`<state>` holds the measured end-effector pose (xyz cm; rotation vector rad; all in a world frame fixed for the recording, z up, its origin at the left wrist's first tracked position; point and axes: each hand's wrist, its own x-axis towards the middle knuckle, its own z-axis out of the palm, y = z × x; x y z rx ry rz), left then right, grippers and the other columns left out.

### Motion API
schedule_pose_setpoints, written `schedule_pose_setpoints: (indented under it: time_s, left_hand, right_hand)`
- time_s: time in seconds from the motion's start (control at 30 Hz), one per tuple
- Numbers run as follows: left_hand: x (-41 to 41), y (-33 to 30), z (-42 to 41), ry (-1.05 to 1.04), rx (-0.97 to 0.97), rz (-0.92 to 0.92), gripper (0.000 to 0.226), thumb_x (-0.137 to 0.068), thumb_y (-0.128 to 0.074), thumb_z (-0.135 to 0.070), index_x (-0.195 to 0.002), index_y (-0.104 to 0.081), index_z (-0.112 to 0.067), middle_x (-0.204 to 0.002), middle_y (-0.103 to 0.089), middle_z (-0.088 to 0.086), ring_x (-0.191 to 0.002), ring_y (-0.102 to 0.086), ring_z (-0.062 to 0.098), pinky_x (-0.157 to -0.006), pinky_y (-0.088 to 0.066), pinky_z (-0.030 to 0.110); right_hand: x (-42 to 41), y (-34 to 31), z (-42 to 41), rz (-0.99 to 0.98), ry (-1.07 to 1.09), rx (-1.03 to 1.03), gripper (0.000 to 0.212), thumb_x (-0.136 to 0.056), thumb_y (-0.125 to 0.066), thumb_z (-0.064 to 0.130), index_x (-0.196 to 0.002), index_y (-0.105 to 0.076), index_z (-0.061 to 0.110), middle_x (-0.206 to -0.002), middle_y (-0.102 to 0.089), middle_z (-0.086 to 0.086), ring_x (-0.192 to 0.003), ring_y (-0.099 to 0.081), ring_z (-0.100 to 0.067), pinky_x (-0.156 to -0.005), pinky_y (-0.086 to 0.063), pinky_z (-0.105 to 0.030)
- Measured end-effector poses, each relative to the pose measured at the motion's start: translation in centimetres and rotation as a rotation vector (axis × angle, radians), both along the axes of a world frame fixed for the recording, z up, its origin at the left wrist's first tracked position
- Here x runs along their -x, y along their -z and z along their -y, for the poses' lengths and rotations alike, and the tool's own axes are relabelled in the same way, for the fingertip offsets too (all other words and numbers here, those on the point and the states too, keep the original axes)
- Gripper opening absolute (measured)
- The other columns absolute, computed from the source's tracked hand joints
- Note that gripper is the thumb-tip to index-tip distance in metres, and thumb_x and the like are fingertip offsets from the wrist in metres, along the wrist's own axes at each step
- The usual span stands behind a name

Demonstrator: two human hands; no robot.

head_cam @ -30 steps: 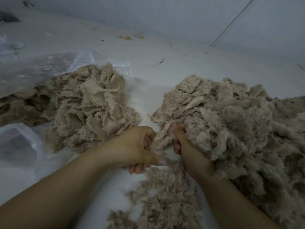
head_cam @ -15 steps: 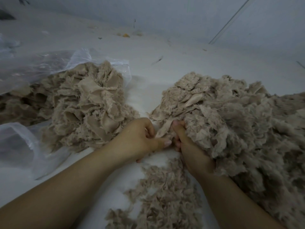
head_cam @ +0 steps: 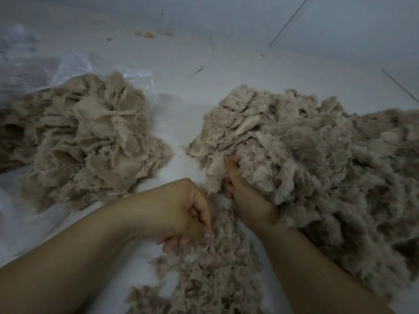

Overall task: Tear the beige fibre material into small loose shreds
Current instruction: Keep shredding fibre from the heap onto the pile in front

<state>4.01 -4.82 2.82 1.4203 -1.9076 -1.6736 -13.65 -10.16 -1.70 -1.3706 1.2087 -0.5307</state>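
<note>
beige fibre material [head_cam: 294,155], heaped at centre right of the frame, gripped at its near left edge by the right hand [head_cam: 247,196]: fingers curled into the ragged layers, thumb pointing up the frame along a flat flap, knuckles half buried under the fluff. just left and lower, the left hand [head_cam: 181,214], fingers curled downward, thumb tip pressed toward them above the shreds; a few wisps seem pinched there, though blur makes that uncertain. apart from the right hand by a narrow gap, not touching it. directly beneath and between both wrists, a trail of small loose shreds [head_cam: 210,275] running down to the bottom edge at centre, thin and scattered, touching the big heap on its right side. both bare forearms entering from the bottom corners, the left one crossing the lower left of the frame. further out, at centre left, a second heap [head_cam: 90,141] of the same beige stuff, larger flat scraps mixed with frayed tufts, lying on and partly inside a clear plastic bag [head_cam: 74,66] that spreads to the upper left and left edge. all of it on a white sheet-like surface [head_cam: 181,87]. at top centre, a small yellow scrap [head_cam: 149,35] and a few dark specks, well apart from the heaps. at upper right, a thin dark line across the pale background.
</note>
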Motion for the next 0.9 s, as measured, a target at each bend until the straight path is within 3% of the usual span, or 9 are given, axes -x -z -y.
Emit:
schedule_pose_setpoints:
  time_s: [0.1,0.17,0.2,0.27,0.37,0.53,0.7,0.8,0.9]
  left_hand:
    - [0.4,0.0,0.6,-0.284,0.123,-0.009,0.032,-0.069,-0.083,-0.041,-0.069,-0.068,-0.013,-0.046,-0.058,0.006,-0.031,-0.043,0.014,-0.038,-0.035,0.019]
    - [0.3,0.3,1.4,-0.573,0.35,-0.005,0.04,-0.063,-0.084,-0.044,-0.059,-0.06,-0.013,-0.04,-0.047,-0.006,-0.032,-0.036,0.007,-0.035,-0.028,0.017]
    - [0.2,0.4,1.7,-0.628,0.474,0.035,0.042,-0.062,-0.084,-0.047,-0.06,-0.057,-0.015,-0.04,-0.045,-0.009,-0.035,-0.035,0.003,-0.035,-0.027,0.019]
    - [0.6,0.3,2.0,-0.597,0.587,0.092,0.047,-0.056,-0.08,-0.058,-0.072,-0.056,-0.022,-0.052,-0.05,-0.01,-0.045,-0.041,0.003,-0.041,-0.035,0.025]
    - [1.6,0.3,2.3,-0.531,0.49,0.02,0.039,-0.065,-0.082,-0.047,-0.076,-0.058,-0.019,-0.074,-0.068,0.003,-0.06,-0.061,0.018,-0.053,-0.051,0.045]
    - [1.1,1.1,3.1,-0.754,0.309,-0.225,0.019,-0.089,-0.068,-0.011,-0.072,-0.065,-0.002,-0.046,-0.055,0.008,-0.032,-0.045,0.017,-0.035,-0.035,0.022]
    - [1.1,1.0,2.8,-0.789,0.176,-0.316,0.023,-0.096,-0.058,-0.019,-0.081,-0.064,-0.002,-0.048,-0.054,0.014,-0.035,-0.047,0.021,-0.035,-0.033,0.021]
    - [1.6,0.6,2.9,-0.715,0.256,-0.312,0.024,-0.09,-0.067,-0.029,-0.082,-0.068,-0.006,-0.062,-0.066,0.012,-0.044,-0.055,0.02,-0.039,-0.039,0.024]
    - [2.0,0.7,3.2,-0.789,0.314,-0.343,0.018,-0.089,-0.069,-0.013,-0.071,-0.07,-0.01,-0.076,-0.071,0.021,-0.063,-0.067,0.03,-0.054,-0.055,0.042]
  right_hand:
    - [0.1,0.3,0.0,0.026,-0.057,0.017,0.056,-0.068,-0.034,0.09,-0.071,-0.059,0.04,-0.08,-0.047,0.019,-0.075,-0.043,0.001,-0.077,-0.035,-0.023]
    - [-0.2,0.4,0.1,0.034,-0.104,0.099,0.044,-0.065,-0.037,0.093,-0.075,-0.061,0.058,-0.086,-0.05,0.02,-0.084,-0.045,0.0,-0.084,-0.036,-0.026]
    - [-0.4,0.3,0.2,0.04,-0.093,0.165,0.039,-0.067,-0.04,0.092,-0.074,-0.06,0.06,-0.084,-0.051,0.021,-0.082,-0.046,0.001,-0.081,-0.037,-0.025]
    - [-0.8,0.1,0.8,0.127,-0.002,0.308,0.036,-0.079,-0.049,0.076,-0.069,-0.063,0.045,-0.067,-0.053,0.019,-0.063,-0.05,0.001,-0.063,-0.039,-0.017]
    - [-1.0,0.3,1.2,0.28,-0.011,0.3,0.037,-0.082,-0.058,0.063,-0.067,-0.064,0.03,-0.062,-0.057,0.01,-0.054,-0.053,-0.007,-0.054,-0.044,-0.022]
    - [-0.6,0.3,0.9,0.43,0.03,0.287,0.035,-0.098,-0.052,0.031,-0.075,-0.052,0.006,-0.049,-0.038,0.014,-0.041,-0.033,-0.002,-0.042,-0.03,-0.012]
    - [-0.9,0.1,0.9,0.388,0.089,0.266,0.033,-0.1,-0.048,0.018,-0.068,-0.049,0.021,-0.05,-0.042,0.017,-0.043,-0.038,0.001,-0.046,-0.033,-0.009]
    - [-0.9,-0.1,0.8,0.344,-0.003,0.323,0.038,-0.097,-0.051,0.03,-0.058,-0.052,0.029,-0.047,-0.04,0.013,-0.04,-0.034,-0.002,-0.042,-0.03,-0.013]
    - [-0.8,-0.1,0.7,0.352,-0.046,0.328,0.032,-0.094,-0.051,0.034,-0.063,-0.056,0.029,-0.049,-0.041,0.013,-0.042,-0.034,-0.002,-0.042,-0.03,-0.014]
